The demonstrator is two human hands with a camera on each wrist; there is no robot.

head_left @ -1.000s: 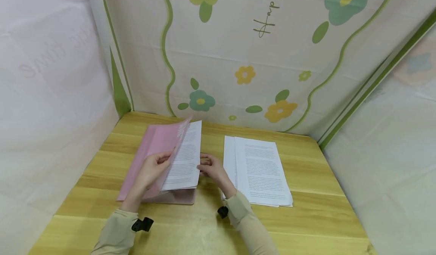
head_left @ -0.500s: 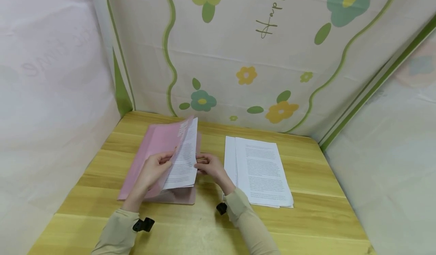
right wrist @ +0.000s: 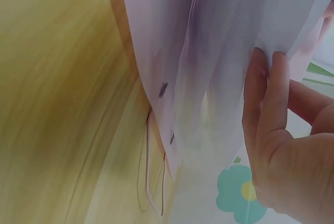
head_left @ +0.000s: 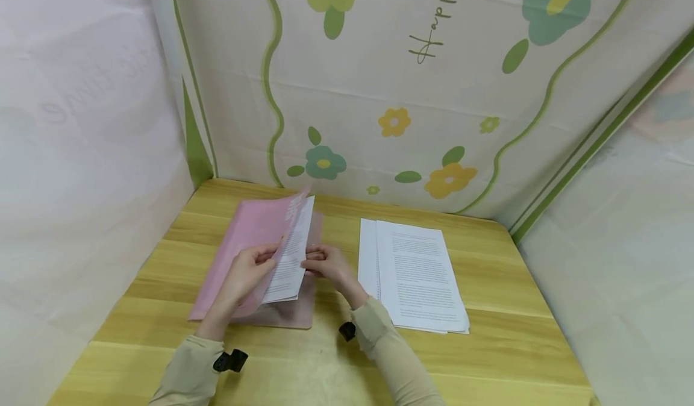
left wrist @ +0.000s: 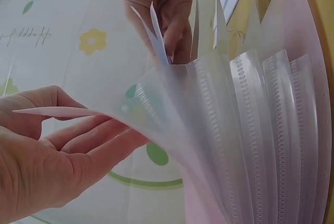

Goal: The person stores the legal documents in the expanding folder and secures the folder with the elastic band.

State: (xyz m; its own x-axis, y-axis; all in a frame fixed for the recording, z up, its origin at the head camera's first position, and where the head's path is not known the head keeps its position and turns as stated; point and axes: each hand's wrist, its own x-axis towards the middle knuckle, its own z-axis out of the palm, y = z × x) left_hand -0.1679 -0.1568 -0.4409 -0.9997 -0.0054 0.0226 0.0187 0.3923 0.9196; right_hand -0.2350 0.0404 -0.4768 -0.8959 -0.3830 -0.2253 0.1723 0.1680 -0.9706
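A pink expanding file folder lies on the left of the table, its front cover lifted. My left hand pinches that cover at its right edge, thumb on one side and fingers on the other. My right hand holds printed sheets by their right edge, tilted up and partly behind the cover. In the left wrist view, clear pockets fan out, and the sheets stand at the front ones. The right wrist view has my right fingers against the paper, whose far part is hidden by the folder.
A stack of printed paper lies to the right on the wooden table. A thin elastic loop hangs off the folder's edge. Floral cloth walls close in the back and both sides.
My right hand has moved left with the sheets, so more of them is behind the pink cover and more of the folder's back shows. My left hand keeps holding the cover.
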